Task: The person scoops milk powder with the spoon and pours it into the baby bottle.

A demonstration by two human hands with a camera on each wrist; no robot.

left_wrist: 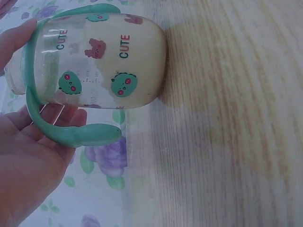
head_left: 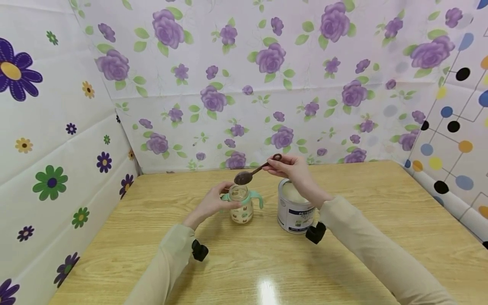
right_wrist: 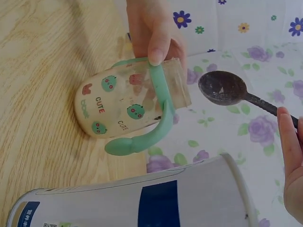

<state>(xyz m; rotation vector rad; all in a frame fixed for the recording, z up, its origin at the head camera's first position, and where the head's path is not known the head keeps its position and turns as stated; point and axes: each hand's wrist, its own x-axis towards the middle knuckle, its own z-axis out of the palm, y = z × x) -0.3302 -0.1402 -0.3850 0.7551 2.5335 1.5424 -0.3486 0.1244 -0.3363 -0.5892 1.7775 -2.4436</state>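
Note:
A clear bottle [head_left: 242, 212] with green handles and printed cartoon faces stands on the table, pale contents in its lower part [left_wrist: 137, 61]. My left hand [head_left: 214, 202] grips its neck from the left, thumb at the green ring [right_wrist: 160, 85]. The bottle's mouth is uncovered. My right hand [head_left: 295, 170] pinches the handle of a dark brown spoon [head_left: 243, 178] and holds it above the mouth, not touching it. In the right wrist view the spoon's bowl [right_wrist: 222, 88] shows some light residue. Below my right hand stands a white can [head_left: 295, 212], its top uncovered.
The wooden table [head_left: 244, 262] reaches back to a wall cloth with purple roses [head_left: 213, 98]. Patterned cloths also hang at the left and right sides. A black wrist device [head_left: 200, 250] sits at the left sleeve and another [head_left: 315, 233] at the right.

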